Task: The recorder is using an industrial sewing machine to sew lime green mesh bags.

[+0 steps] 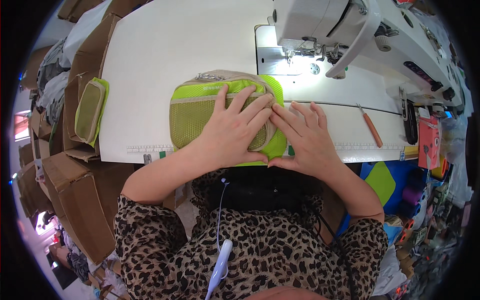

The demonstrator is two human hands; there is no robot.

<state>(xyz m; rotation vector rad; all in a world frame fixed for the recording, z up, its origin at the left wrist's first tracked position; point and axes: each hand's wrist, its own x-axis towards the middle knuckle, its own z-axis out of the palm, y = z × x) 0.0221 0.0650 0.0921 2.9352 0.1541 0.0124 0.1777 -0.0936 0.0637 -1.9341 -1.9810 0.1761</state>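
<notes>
A lime-green and beige pouch [191, 122] with a mesh front pocket lies on the white sewing table, close to its front edge. A twisted cord loop [209, 77] shows along its far side. My left hand [234, 125] rests on the pouch's right half, fingers spread and pressing down on the mesh and the beige trim. Beside it my right hand [307, 142] lies with fingers stretched out, at the bright green edge on the pouch's right. The two hands' fingertips meet near the right trim. Both thumbs point toward each other at the table's front edge.
A white sewing machine [320, 25] stands at the back right, its lamp lighting the metal needle plate [274, 61]. A brown-handled pointed tool [372, 130] and a black tool [411, 125] lie at right. Cardboard boxes [75, 200] and a smaller green pouch [90, 112] are at left.
</notes>
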